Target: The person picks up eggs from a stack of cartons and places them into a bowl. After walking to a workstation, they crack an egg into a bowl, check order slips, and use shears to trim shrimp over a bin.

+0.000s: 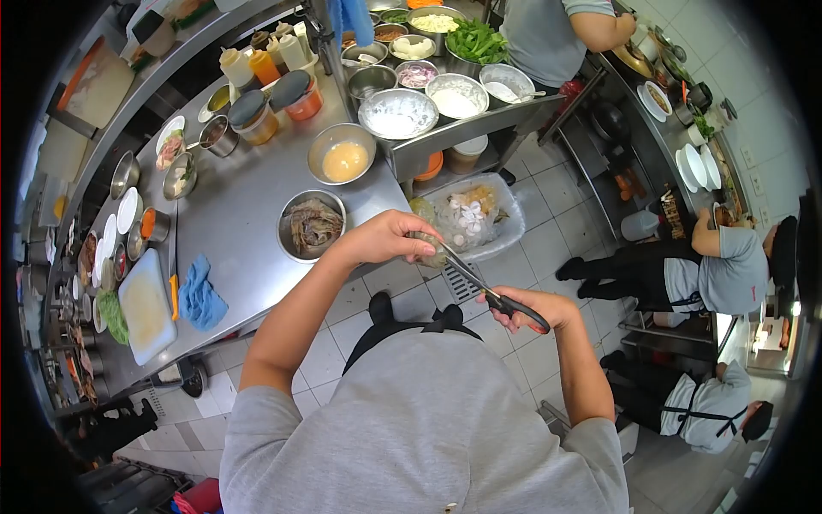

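Observation:
My left hand (pixel 396 238) is closed on a shrimp (pixel 431 250), greyish and partly hidden by the fingers. My right hand (pixel 533 312) grips black-handled scissors (pixel 505 304), whose metal blades point up and left and meet the shrimp. Below both lies a plastic-lined bin (pixel 505 224) holding pale scraps and bags. To the left of my left hand, a metal bowl (pixel 282 224) with several raw shrimp (pixel 313 224) stands on the steel counter (pixel 248 197). Behind it is a bowl of yellowish liquid (pixel 346 161).
A cutting board (pixel 146 307), an orange-handled knife (pixel 174 295) and a blue cloth (pixel 199 293) lie on the counter's left part. Ingredient bowls (pixel 398 113) fill the raised shelf. One person (pixel 556 38) stands behind it; two others (pixel 728 270) are at the right.

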`<state>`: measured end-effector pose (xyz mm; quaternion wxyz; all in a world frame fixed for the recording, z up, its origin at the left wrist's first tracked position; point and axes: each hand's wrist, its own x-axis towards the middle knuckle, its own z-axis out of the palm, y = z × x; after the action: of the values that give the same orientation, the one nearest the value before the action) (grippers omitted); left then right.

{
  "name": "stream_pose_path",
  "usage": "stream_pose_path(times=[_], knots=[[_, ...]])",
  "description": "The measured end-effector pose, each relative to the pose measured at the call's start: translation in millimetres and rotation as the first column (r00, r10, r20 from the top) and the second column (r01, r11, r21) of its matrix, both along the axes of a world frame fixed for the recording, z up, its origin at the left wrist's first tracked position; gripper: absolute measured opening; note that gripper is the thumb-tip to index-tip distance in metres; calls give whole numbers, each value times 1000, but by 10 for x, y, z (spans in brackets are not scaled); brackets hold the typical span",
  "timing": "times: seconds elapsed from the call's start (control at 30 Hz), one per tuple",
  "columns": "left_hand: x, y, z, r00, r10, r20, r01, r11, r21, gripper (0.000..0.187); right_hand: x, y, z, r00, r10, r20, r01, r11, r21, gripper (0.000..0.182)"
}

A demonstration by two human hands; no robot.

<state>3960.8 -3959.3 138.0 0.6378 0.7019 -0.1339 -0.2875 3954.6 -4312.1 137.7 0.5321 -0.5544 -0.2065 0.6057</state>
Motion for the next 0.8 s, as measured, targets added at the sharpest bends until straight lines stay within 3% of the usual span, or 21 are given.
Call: stream_pose_path(times=[0.3, 0.6, 0.8], knots=[[22, -10, 73, 998, -68, -12, 68, 997, 31, 27, -86, 40, -60, 986, -87, -143, 93, 995, 35, 71], [29, -100, 138, 986, -154, 62, 152, 988, 37, 28, -55, 85, -1, 995, -60, -77, 61, 998, 13, 71], [51, -75, 76, 979, -202, 40, 197, 975, 102, 30, -18, 138, 124, 996, 21, 85, -9, 990, -139, 63]])
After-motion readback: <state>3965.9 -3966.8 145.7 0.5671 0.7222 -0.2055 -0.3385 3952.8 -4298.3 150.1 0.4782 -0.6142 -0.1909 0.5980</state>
